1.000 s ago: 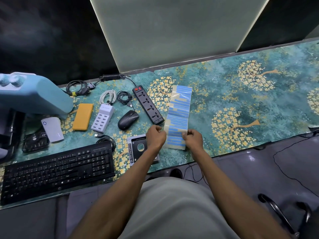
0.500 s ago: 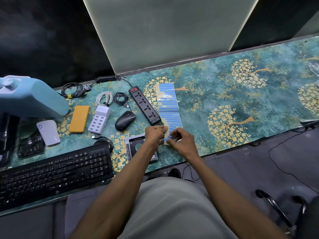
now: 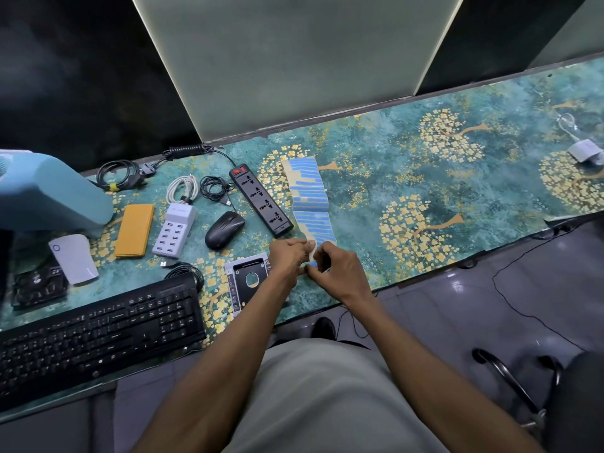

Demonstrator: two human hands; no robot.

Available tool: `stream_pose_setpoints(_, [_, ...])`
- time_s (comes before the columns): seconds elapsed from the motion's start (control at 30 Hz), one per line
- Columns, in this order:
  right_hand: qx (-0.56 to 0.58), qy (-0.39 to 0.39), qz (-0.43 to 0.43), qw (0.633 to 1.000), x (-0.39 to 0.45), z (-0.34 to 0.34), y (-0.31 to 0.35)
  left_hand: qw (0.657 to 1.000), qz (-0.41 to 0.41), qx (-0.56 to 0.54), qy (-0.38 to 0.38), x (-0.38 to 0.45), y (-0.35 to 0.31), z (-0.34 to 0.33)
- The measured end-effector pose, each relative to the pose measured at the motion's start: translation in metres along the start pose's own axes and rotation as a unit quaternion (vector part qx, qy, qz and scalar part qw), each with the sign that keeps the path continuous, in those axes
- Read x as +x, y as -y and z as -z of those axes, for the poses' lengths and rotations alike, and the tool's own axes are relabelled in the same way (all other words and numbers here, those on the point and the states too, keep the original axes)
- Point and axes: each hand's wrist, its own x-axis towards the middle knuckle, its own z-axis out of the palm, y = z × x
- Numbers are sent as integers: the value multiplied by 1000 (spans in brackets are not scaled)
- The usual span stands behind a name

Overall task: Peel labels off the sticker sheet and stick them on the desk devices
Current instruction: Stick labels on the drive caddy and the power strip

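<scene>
Left hand (image 3: pixel 289 256): fingers curled, pinching the near end of the sticker sheet (image 3: pixel 310 197) at its left edge.
Right hand (image 3: pixel 340 273): fingers curled at the same near end, pinching a small blue label (image 3: pixel 313 263); the two hands touch.
Sticker sheet: long folded strip of blue labels on tan backing, running away from the hands across the tabletop (image 3: pixel 457 197), just right of the power strip (image 3: pixel 261 199).
Devices to the left: black mouse (image 3: pixel 225 229), white multi-port charger (image 3: pixel 175 230), orange flat case (image 3: pixel 134 230), white rounded device (image 3: pixel 73 258), black keyboard (image 3: pixel 98 335), a drive caddy (image 3: pixel 248 282) partly under the left forearm.
Cables: coiled black and white leads (image 3: pixel 196 188) near the far edge.
Tabletop surface: glossy teal covering with golden tree patterns.
Room: frosted panel (image 3: pixel 294 60) upright behind the tabletop, dark walls either side, grey tiled floor (image 3: pixel 490 305) with a thin black wire.
Far right: small grey adapter (image 3: pixel 585 152), well apart.
</scene>
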Motion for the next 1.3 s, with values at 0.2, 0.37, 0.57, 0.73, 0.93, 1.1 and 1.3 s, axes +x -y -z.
stream_pose_setpoints(0.2, [-9, 0, -34, 999, 2, -3, 4, 1000, -11, -11, -10, 1, 0, 3])
stream_pose_setpoints(0.37, [61, -2, -96, 993, 5, -4, 4, 1000, -11, -21, -4, 1, 0, 3])
stream_pose_setpoints(0.57, [88, 6, -115, 989, 8, -5, 5, 1000, -5, -5, -5, 1, -1, 3])
stream_pose_setpoints(0.73, [162, -38, -147, 975, 14, -3, 6, 1000, 14, 16, -7, 0, 1, 1])
stream_pose_setpoints(0.93, [239, -60, -229, 942, 20, -11, 4, 989, -26, 108, -101, 15, -11, 18])
stream_pose_setpoints(1.1, [404, -49, -322, 855, 39, -6, 6, 927, -105, 291, -210, 24, -47, 21])
stream_pose_setpoints(1.3, [498, -11, -329, 802, 71, 5, 13, 914, -50, 365, -170, 53, -68, 9])
